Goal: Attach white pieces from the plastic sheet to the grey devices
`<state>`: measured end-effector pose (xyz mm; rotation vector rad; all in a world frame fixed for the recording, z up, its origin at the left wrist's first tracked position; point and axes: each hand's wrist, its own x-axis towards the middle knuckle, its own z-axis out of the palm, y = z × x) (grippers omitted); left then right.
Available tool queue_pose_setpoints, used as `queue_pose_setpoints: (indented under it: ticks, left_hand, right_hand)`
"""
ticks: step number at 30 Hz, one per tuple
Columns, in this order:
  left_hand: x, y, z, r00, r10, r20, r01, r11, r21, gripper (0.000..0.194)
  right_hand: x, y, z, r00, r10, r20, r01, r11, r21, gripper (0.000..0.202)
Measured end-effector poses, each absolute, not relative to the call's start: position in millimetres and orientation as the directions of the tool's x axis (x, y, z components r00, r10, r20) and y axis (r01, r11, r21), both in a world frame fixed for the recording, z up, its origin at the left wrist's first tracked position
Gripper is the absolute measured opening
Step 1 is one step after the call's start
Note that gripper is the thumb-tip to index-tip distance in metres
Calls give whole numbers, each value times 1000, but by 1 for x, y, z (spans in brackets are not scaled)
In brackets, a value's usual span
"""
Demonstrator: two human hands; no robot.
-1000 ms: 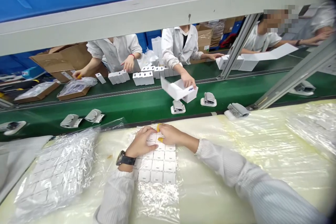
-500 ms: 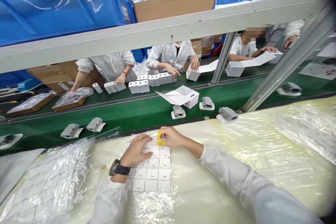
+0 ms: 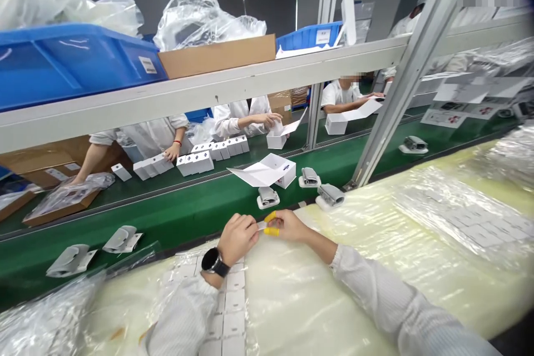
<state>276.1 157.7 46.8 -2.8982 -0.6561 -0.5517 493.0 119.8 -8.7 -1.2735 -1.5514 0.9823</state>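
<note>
- At the far left, crinkled clear plastic wrap point(image 3: 45, 322) lies on your yellowish worktable point(image 3: 417, 267).
- Past the table edge runs a green conveyor belt point(image 3: 187, 208) carrying grey clip-like parts point(image 3: 70, 260).
- Your left hand point(image 3: 236, 238), with a dark wristwatch point(image 3: 214, 262), is closed in a narrow pinch on one end of a small white piece point(image 3: 262, 225).
- Below that wrist, a sheet of small white squares point(image 3: 233, 311) lies flat; most squares look to be in their rows, so much appears left to peel.
- Your right hand point(image 3: 287, 226), with yellow finger cots point(image 3: 271, 230), pinches the same piece, held just above the table's far edge.
- Right of your hands, an open white box point(image 3: 275, 169) sits on the belt.
- A slanted metal post point(image 3: 400, 83) rises nearby; nothing blocks your hands.
- Across the belt, co-workers in white coats point(image 3: 240, 119) handle boxes.
</note>
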Motion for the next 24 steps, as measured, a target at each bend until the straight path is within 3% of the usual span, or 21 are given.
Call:
queue_pose_setpoints:
  ticks: [7, 12, 15, 17, 21, 24]
  left_hand:
    - [332, 184, 36, 895, 351, 274, 357, -934, 30, 26]
    - [354, 212, 25, 832, 445, 332, 381, -892, 242, 20]
    - [372, 239, 12, 708, 614, 350, 463, -777, 426, 74]
    - [389, 256, 1, 671, 681, 291, 485, -701, 523, 87]
    - [412, 276, -15, 677, 699, 231, 465, -649, 603, 69]
    - [396, 282, -14, 684, 693, 228, 436, -639, 634, 74]
  right_hand:
    - [535, 134, -13, -36, 997, 68, 187, 74, -980, 43]
    - [561, 145, -14, 111, 985, 135, 425, 76, -902, 37]
    - [576, 149, -17, 247, 943, 224, 550, 54, -833, 35]
    - [583, 150, -20, 292, 928, 232, 575, 24, -818, 35]
    - [588, 150, -23, 322, 915, 244, 612, -4, -791, 33]
    - [586, 146, -20, 285, 924, 255, 635, 18, -772, 33]
